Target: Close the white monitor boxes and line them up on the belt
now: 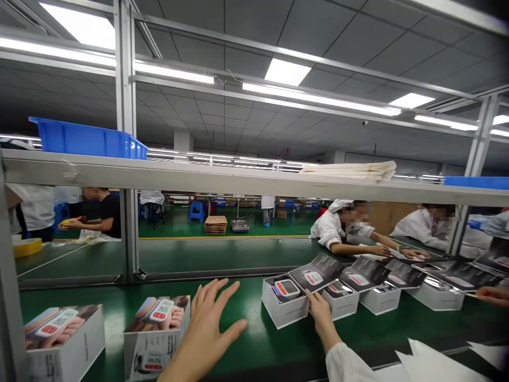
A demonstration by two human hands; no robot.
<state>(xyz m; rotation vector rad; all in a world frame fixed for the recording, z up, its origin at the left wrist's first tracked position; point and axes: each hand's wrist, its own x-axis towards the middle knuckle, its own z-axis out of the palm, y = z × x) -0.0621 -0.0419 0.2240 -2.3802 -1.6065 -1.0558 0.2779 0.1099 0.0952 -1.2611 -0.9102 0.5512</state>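
My left hand (pixel 210 329) is raised over the green belt with its fingers spread, holding nothing. Just left of it stands a closed product box (pixel 157 339) with a picture of a device on top; a second closed box (pixel 63 339) is farther left. My right hand (pixel 321 318) grips the raised lid (pixel 318 273) of an open white box (pixel 284 307) at its lower edge. Inside this box lies a white and red device (pixel 286 288), partly in view. Another open box (pixel 340 302) sits directly right of my right hand.
More open boxes (pixel 382 298) line the belt (pixel 250 318) to the right, where another person's hand (pixel 493 296) reaches in. White sheets (pixel 433 361) lie at the near right. A shelf (pixel 238 178) crosses ahead, carrying a blue bin (pixel 87 140). Co-workers (pixel 338 228) lean over the far side.
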